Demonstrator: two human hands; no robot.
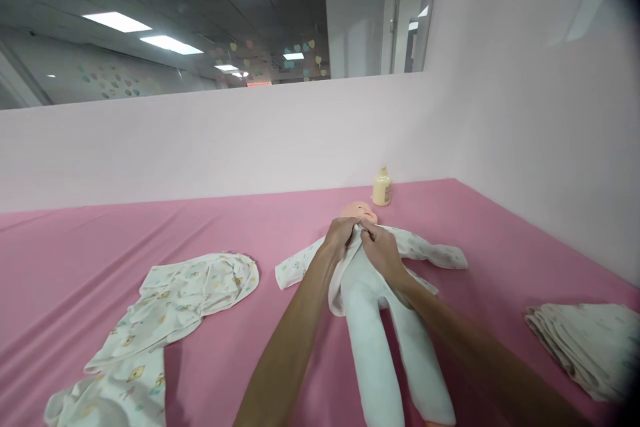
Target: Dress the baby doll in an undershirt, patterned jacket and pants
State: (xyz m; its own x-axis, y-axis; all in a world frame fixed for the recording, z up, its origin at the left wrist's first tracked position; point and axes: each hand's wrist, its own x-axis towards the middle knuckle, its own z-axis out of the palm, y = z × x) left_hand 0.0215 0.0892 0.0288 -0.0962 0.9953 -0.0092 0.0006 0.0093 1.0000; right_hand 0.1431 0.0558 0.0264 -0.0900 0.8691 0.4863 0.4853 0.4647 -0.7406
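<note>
A baby doll (361, 212) lies on its back on the pink cloth (150, 233), head away from me, white legs toward me. It wears a printed white top (430, 252) with both sleeves spread out sideways. My left hand (339, 235) and my right hand (381, 248) meet at the doll's chest just under its chin. The fingers of both hands pinch the top's front edges together.
Printed baby trousers (170, 320) lie spread at the left. A small cream bottle (382, 187) stands behind the doll's head by the pink wall. A stack of folded cloths (580, 343) sits at the right edge.
</note>
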